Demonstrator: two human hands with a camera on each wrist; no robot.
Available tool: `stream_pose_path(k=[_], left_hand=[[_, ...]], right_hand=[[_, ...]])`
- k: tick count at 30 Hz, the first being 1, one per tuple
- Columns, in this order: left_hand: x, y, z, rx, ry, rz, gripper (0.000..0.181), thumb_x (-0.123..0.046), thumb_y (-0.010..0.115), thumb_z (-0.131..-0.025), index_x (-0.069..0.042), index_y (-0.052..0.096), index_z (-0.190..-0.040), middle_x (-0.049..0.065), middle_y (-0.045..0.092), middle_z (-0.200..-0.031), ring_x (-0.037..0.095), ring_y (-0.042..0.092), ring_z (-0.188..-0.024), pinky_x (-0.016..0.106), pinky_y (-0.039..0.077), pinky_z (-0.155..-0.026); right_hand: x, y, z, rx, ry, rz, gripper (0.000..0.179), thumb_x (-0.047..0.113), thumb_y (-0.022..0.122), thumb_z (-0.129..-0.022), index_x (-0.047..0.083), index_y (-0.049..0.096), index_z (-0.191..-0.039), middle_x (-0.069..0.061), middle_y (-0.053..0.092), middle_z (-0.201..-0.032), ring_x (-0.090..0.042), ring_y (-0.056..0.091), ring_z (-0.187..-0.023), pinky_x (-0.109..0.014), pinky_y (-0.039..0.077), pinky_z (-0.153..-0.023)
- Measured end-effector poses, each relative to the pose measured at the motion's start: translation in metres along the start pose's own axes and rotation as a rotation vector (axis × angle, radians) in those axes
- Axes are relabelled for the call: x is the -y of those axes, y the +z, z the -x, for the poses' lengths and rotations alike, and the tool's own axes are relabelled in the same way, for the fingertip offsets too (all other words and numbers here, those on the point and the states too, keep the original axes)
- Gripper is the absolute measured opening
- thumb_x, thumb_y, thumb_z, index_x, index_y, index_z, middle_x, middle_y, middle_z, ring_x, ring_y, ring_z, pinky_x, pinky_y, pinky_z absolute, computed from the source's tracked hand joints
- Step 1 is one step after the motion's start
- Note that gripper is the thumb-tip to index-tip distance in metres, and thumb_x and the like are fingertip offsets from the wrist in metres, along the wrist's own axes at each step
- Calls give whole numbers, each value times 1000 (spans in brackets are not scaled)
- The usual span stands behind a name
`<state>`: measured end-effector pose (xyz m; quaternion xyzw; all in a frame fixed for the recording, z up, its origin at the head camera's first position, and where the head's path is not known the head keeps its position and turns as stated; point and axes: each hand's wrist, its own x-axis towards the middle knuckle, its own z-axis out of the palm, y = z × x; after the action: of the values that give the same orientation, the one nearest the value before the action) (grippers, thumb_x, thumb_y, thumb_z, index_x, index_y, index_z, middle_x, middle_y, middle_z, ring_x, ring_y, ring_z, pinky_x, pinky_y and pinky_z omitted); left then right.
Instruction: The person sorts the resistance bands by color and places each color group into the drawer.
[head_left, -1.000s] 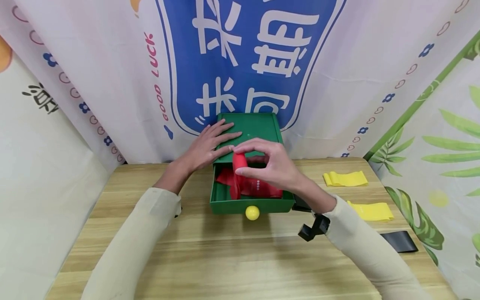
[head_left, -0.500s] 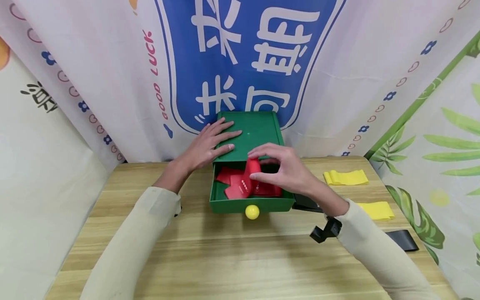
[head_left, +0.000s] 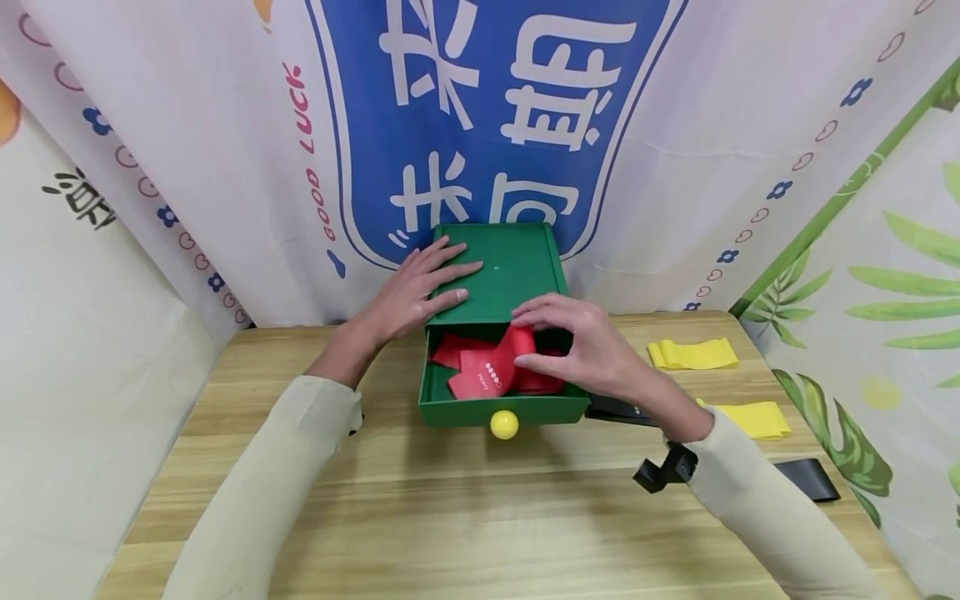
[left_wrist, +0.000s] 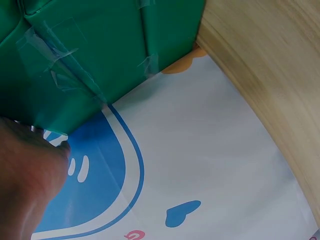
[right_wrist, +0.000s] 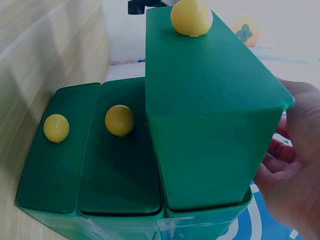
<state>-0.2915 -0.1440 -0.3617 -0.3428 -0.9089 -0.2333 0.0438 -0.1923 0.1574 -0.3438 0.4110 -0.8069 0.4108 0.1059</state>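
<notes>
My left hand (head_left: 416,287) rests with spread fingers on the top of a green drawer cabinet (head_left: 510,275). The cabinet's top drawer (head_left: 457,412), with a yellow round knob (head_left: 504,425), is pulled out. Over it, my right hand (head_left: 585,346) pinches the raised, folded end of a red resistance band (head_left: 480,381) marked "Heavy". The band's other end lies flat in the drawer. More red band material (head_left: 452,350) lies behind and beside it. In the right wrist view the drawer front hides the bands, and curled fingers (right_wrist: 280,160) show beyond its side.
On the table (head_left: 465,517), right of the cabinet, lie two yellow bands (head_left: 693,354) and a black band (head_left: 808,480). Another black band (head_left: 618,408) sits partly under my right forearm. Two lower drawers (right_wrist: 120,165) are closed. A printed curtain (head_left: 247,167) hangs close behind.
My right hand has moved right and slightly down with the band's pinched end. The band's lower end now lies spread toward the left in the drawer. My left hand has stayed put.
</notes>
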Motion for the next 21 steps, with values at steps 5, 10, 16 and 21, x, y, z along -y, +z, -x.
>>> stream_pose_path(k=[5,10,16,21], left_hand=[[0,1,-1,2,-3,7,56,-48,46,-107,-30,50,-160,3,29,-174,22,3,-165,58,1,-131],[0,0,0,2,-5,5,56,-48,46,-108,-31,50,-160,2,29,-175,22,3,-165,58,1,-131],[-1,0,0,-2,-1,4,56,-49,46,-107,-30,50,-160,3,29,-175,24,3,-165,60,2,-131],[-2,-1,0,-4,8,3,56,-46,48,-107,-28,50,-160,4,29,-175,26,4,-165,61,2,-130]], right_hand=[[0,-4,5,4,-4,63,38,13,91,-84,5,79,-119,-10,73,-127,-25,66,-122,-42,58,-102],[2,-8,10,-5,-9,87,37,11,91,-83,6,79,-118,-12,72,-128,-26,66,-122,-42,57,-104],[5,-12,17,-34,-19,85,38,8,92,-82,7,80,-117,-11,74,-125,-26,68,-120,-33,56,-104],[11,-14,24,-57,-4,89,40,9,92,-81,8,79,-120,-6,74,-125,-23,69,-119,-30,56,-102]])
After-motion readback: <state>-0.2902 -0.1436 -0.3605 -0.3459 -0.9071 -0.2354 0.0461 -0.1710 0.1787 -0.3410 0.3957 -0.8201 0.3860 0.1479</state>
